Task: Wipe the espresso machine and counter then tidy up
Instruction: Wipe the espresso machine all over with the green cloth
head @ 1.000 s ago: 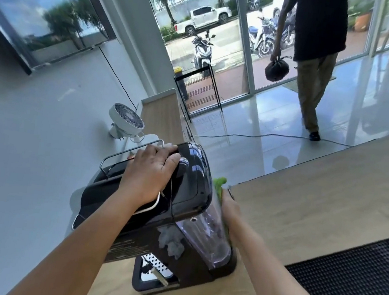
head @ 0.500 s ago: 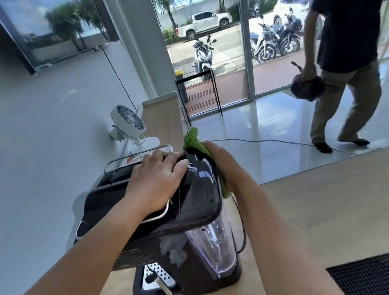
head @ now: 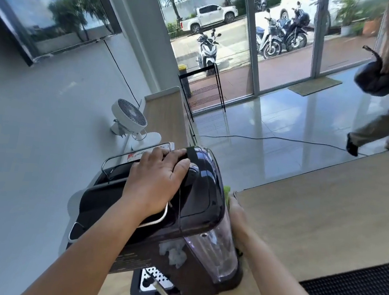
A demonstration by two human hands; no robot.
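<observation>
Left hand (head: pixel 157 182) lies flat on top, fingers (head: pixel 173 155) side by side and nearly straight, pressing the rounded lid of the glossy black plastic espresso machine (head: pixel 197 196). The palm covers a thin chrome wire rail (head: pixel 123 157). Right hand (head: pixel 236 213) is tucked against the machine's right flank; its fingers are hidden behind the body, so I cannot tell whether they are apart or clamped. A crumpled bright green cloth (head: pixel 227 190) peeks out just past that hand, touching the casing. Below sits a clear, smooth plastic water tank (head: pixel 209 254), and a perforated shiny metal drip tray (head: pixel 155 279) at the base. The machine stands on the pale wood-grain desk (head: pixel 314 223), near its left end. A black ribbed rubber mat (head: pixel 354 294) lies to the right, and a round white grilled fan (head: pixel 128 117) stands beyond.
</observation>
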